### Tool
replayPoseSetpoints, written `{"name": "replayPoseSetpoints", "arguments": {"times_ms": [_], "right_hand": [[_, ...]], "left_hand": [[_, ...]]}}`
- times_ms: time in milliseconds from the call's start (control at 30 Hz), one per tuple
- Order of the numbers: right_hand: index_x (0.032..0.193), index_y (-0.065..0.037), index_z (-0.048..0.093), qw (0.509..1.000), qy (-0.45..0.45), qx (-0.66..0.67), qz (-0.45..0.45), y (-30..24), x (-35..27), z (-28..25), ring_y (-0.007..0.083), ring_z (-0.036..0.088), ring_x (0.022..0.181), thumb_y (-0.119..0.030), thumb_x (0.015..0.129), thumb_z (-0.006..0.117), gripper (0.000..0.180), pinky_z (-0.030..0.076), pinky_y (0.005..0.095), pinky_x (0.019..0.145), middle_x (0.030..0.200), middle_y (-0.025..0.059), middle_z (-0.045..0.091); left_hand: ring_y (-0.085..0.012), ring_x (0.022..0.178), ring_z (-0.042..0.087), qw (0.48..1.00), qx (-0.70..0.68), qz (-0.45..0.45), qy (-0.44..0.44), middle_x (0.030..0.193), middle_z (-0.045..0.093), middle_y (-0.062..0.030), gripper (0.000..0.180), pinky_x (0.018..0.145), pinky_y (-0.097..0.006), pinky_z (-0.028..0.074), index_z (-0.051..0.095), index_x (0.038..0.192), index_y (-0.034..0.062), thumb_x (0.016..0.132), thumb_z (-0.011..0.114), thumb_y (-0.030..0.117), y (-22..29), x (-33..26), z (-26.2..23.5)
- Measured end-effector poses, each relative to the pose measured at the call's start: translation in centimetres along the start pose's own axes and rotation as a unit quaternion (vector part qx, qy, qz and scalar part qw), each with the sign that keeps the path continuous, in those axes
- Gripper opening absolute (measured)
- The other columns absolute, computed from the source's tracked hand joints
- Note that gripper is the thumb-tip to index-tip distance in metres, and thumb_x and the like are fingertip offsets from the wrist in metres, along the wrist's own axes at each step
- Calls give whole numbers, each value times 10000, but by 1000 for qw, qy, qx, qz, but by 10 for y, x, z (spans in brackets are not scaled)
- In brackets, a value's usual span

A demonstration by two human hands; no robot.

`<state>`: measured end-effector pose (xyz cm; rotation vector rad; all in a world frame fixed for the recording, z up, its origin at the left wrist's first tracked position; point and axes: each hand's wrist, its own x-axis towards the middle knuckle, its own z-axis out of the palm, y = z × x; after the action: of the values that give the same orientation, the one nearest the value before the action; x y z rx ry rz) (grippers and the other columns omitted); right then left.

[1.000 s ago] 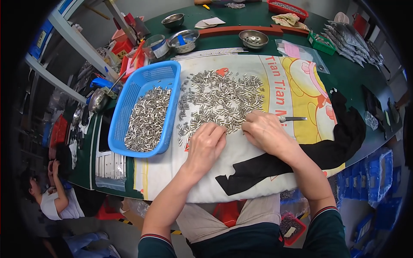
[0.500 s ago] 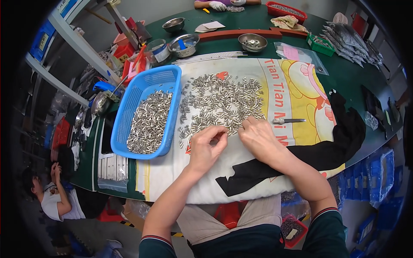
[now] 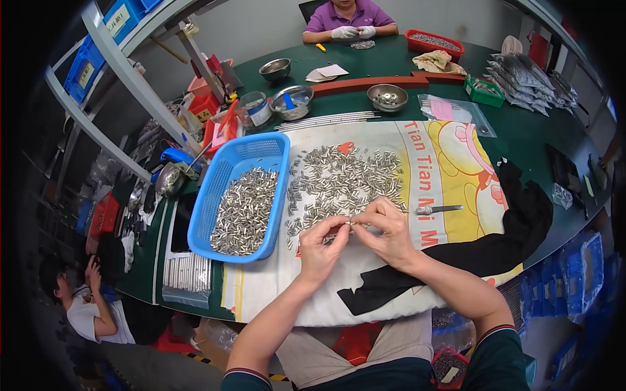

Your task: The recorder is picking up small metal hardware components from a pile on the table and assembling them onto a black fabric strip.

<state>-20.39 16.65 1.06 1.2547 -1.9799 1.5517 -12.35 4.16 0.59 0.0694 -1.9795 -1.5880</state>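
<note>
Before me, on a printed cloth [image 3: 264, 293], lies a loose spread of small silvery metal pins [image 3: 355, 173]. My left hand [image 3: 321, 251] and my right hand [image 3: 389, 236] meet at the spread's near edge. The fingertips of both are pinched together around a tiny metal pin [image 3: 351, 223], partly covered by the fingers. To the left of my hands stands a blue plastic basket [image 3: 197, 215] holding a heap of similar pins [image 3: 244, 212]. A tweezer-like metal tool [image 3: 440, 209] with a wrapped end rests on the cloth to the right.
A black cloth sleeve [image 3: 450, 260] lies across the right side, partly under my right forearm. Metal bowls [image 3: 387, 98], thin rods [image 3: 332, 121] and a red bar [image 3: 385, 85] are farther back. Across the table sits a gloved co-worker [image 3: 352, 23]; another person [image 3: 98, 306] is at left.
The view has tilted up, so the table sits lower and more of the far co-worker shows. My hands have come together, fingertips now meeting at the small pin.
</note>
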Motion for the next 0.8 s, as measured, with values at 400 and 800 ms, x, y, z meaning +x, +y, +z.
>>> {"name": "replayPoseSetpoints", "arguments": {"times_ms": [400,800], "right_hand": [[780,-30,628,995,-23,64,66,-4,0,-1,152,496,611,-26,661,644,120,402,259,514,671,48,513],[734,34,610,948,-133,124,261,0,4,-9,54,466,524,-100,690,670,153,398,211,474,598,30,541]], "left_hand": [[-94,716,584,1000,15,3,-11,818,615,-57,134,646,-207,482,603,896,-17,770,563,-33,-2,-1,0],[-154,736,618,955,-165,-237,-72,841,622,-128,175,674,-243,517,564,969,-68,826,514,20,0,3,-5]]}}
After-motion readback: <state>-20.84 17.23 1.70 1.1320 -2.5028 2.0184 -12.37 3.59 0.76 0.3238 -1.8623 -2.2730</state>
